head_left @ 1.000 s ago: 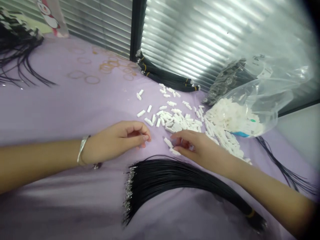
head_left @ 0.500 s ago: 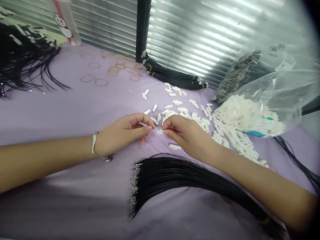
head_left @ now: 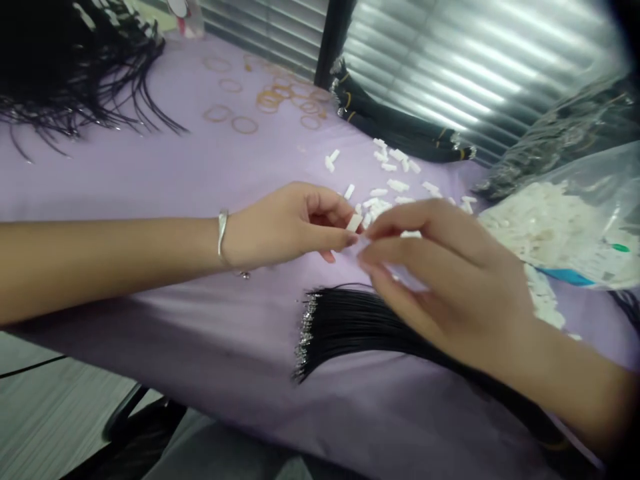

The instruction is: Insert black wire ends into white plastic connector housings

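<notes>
The left hand (head_left: 285,230) is held above the lilac table cover (head_left: 150,193), thumb and forefinger pinching a small white plastic housing (head_left: 354,223) near the middle of the table. The right hand (head_left: 440,280) is just beside it, its fingers (head_left: 420,223) curled and bunched toward that housing. Whether they grip anything cannot be determined, as a thin item would be lost in the blur. Just below lie the crimped metal ends (head_left: 306,331) of a fanned bundle of black wires (head_left: 380,327). Toward the far edge, loose white housings (head_left: 385,200) lie scattered beside a clear plastic bag (head_left: 560,227) of more housings near the right edge.

Risks: so small a pinch on a smooth part could slip, dropping the housing among the wires, where it may be hard to find. A careless sweep of the right arm could scatter the loose housings. The unsecured crimped ends could bend if a hand catches them.
</notes>
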{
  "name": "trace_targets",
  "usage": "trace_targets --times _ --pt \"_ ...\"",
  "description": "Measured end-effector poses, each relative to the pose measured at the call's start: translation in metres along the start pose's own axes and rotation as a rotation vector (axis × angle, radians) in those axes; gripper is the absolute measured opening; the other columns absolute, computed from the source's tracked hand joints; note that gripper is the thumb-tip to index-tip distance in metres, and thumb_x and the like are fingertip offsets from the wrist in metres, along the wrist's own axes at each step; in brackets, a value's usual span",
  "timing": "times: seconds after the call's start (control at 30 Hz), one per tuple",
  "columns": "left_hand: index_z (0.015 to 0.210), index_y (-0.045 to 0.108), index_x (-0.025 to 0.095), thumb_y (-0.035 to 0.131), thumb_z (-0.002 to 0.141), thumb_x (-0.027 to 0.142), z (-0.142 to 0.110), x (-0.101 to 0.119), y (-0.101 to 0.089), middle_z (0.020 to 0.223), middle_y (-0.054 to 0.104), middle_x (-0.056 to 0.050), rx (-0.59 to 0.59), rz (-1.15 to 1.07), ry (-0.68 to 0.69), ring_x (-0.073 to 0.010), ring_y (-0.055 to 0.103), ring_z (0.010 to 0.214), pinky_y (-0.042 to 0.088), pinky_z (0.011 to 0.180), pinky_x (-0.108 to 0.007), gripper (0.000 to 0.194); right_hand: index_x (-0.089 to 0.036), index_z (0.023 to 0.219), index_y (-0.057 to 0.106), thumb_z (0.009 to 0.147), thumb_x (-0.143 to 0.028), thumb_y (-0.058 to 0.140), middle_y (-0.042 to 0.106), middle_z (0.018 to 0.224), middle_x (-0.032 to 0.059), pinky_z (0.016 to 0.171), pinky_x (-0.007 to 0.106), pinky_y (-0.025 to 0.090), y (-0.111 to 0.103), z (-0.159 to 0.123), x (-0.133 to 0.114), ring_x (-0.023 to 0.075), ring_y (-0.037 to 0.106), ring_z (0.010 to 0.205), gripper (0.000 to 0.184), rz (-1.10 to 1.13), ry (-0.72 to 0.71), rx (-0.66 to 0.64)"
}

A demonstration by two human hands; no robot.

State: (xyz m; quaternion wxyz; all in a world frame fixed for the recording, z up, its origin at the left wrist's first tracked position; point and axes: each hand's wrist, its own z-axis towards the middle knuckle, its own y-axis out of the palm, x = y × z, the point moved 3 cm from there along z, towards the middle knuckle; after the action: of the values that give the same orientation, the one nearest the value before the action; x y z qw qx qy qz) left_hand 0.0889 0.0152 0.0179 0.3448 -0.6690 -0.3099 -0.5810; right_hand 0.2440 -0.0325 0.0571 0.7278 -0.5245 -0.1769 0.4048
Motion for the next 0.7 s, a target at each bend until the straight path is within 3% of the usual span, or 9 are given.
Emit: trace_targets --times 0.13,0.2,0.4,0.5,0.63,0.7 --pt "0.073 0.065 0.015 0.063 0.079 0.019 -0.015 0.001 0.0 0.077 0.064 0.003 0.079 -0.059 -0.025 -0.009 0.061 0.072 0.053 0.071 -0.019 0.008 -0.018 0.08 0.062 0.086 -0.011 0.053 0.058 0.091 0.0059 0.07 0.032 0.048 0.013 -0.011 -0.027 0.0176 0.055 0.078 0.012 0.117 -0.051 -0.352" --pt "0.072 0.065 0.014 0.063 0.079 0.02 -0.021 -0.003 0.0 0.077 0.064 0.003 0.096 -0.047 -0.044 -0.0087 0.061 0.072 0.053 0.072 -0.019 0.01 -0.017 0.078 0.063 0.086 -0.01 0.055 0.059 0.09 0.0067 0.071 0.033 0.048 0.023 -0.016 -0.033 0.018 0.054 0.077 0.013 0.144 -0.062 -0.438" --pt "0.077 0.067 0.016 0.066 0.077 0.017 -0.026 -0.015 0.002 0.073 0.068 0.003 0.04 -0.073 -0.096 -0.0105 0.064 0.072 0.054 0.073 -0.021 0.002 -0.011 0.08 0.064 0.089 -0.012 0.051 0.06 0.09 0.0095 0.077 0.032 0.048 0.035 -0.02 -0.027 0.0176 0.055 0.082 0.015 0.325 0.042 -0.421" --pt "0.086 0.067 0.017 0.068 0.077 0.016 -0.025 -0.022 0.003 0.076 0.07 0.003 -0.01 -0.178 -0.146 -0.0096 0.065 0.07 0.054 0.069 -0.019 0.01 -0.014 0.085 0.061 0.089 -0.011 0.052 0.06 0.089 0.0047 0.077 0.026 0.046 0.031 -0.021 -0.019 0.0131 0.054 0.082 0.01 0.563 0.215 -0.397" --pt "0.085 0.068 0.017 0.068 0.08 0.016 -0.024 -0.029 0.002 0.081 0.071 0.002 -0.041 -0.214 -0.197 -0.0091 0.066 0.075 0.052 0.07 -0.015 0.005 -0.019 0.084 0.061 0.088 -0.021 0.056 0.058 0.074 -0.0031 0.058 0.019 0.04 0.031 -0.023 -0.006 0.0081 0.049 0.065 0.007 0.793 0.498 -0.385" --pt "0.086 0.069 0.018 0.068 0.081 0.017 -0.024 -0.03 0.001 0.082 0.071 0.002 -0.038 -0.251 -0.201 -0.0085 0.066 0.077 0.052 0.072 -0.015 0.006 -0.021 0.084 0.063 0.087 -0.027 0.057 0.057 0.073 -0.0037 0.056 0.019 0.039 0.034 -0.023 -0.002 0.0079 0.049 0.064 0.009 0.927 0.594 -0.384"
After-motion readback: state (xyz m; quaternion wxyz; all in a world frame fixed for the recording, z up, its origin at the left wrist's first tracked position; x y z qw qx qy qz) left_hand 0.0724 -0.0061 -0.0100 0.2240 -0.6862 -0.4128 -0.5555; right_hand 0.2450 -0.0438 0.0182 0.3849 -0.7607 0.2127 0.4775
